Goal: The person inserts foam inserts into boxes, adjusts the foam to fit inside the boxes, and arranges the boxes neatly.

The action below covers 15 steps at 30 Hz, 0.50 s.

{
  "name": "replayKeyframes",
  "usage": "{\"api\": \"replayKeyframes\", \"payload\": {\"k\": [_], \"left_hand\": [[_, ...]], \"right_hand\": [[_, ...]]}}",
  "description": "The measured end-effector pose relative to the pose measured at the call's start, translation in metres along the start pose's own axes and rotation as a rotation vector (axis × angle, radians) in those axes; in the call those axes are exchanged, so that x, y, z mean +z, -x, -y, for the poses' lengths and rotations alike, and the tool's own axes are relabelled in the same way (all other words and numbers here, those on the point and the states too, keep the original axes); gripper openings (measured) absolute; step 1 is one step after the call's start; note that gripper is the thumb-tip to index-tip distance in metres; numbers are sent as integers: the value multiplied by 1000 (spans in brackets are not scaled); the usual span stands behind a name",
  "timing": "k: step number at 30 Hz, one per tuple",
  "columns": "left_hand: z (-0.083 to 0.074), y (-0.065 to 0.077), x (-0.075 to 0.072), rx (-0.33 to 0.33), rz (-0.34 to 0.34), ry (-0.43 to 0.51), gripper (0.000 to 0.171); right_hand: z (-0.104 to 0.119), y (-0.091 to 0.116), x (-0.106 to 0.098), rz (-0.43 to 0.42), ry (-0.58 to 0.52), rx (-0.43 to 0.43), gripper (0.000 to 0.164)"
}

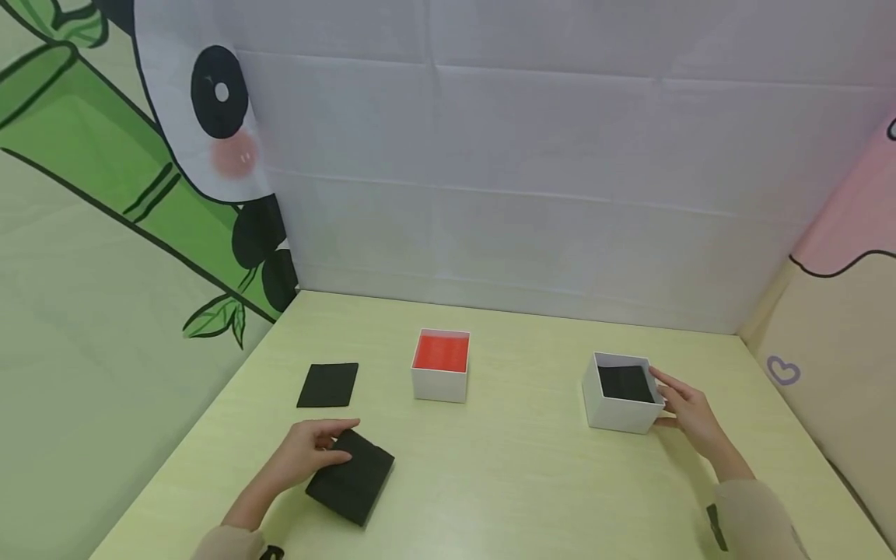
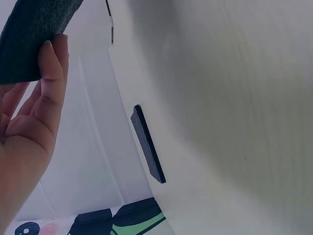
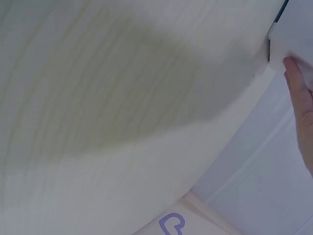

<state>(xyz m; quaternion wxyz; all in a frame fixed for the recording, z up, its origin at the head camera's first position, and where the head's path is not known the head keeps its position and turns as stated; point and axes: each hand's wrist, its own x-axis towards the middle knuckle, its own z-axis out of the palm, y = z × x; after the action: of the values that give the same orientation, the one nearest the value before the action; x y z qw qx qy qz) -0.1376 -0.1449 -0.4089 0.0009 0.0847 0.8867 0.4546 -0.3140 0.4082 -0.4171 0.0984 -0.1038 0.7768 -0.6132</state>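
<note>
My left hand (image 1: 304,459) pinches a black square pad (image 1: 357,478) by its left edge, thumb on top, above the table. In the left wrist view the held pad (image 2: 34,39) looks fairly thick. Flat on the table beyond it lies another black pad (image 1: 329,385). My right hand (image 1: 689,416) touches the right wall of a white open-topped box (image 1: 619,416), its fingers fairly straight. Inside that box is a black square piece (image 1: 625,383). The right wrist view catches only part of the hand (image 3: 303,107) against the white box (image 3: 293,39).
A second white box (image 1: 439,385) with a red piece (image 1: 441,352) inside stands between the hands, farther back. The pale yellow table (image 1: 518,467) ends at a white backdrop (image 1: 518,194), with printed cloth panels at both sides.
</note>
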Motion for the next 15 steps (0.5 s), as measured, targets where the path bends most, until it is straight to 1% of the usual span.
{"api": "replayKeyframes", "payload": {"k": [4, 7, 12, 15], "left_hand": [[-3, -5, 6, -5, 21, 79, 47], [-9, -9, 12, -22, 48, 135, 48], [-17, -15, 20, -26, 68, 149, 43], [-18, -17, 24, -22, 67, 151, 41]], "right_hand": [[2, -2, -3, 15, 42, -14, 53], [4, -4, -6, 30, 70, -30, 54], [5, -6, -11, 54, 87, -45, 53], [5, -8, -14, 96, 98, -60, 52]]}}
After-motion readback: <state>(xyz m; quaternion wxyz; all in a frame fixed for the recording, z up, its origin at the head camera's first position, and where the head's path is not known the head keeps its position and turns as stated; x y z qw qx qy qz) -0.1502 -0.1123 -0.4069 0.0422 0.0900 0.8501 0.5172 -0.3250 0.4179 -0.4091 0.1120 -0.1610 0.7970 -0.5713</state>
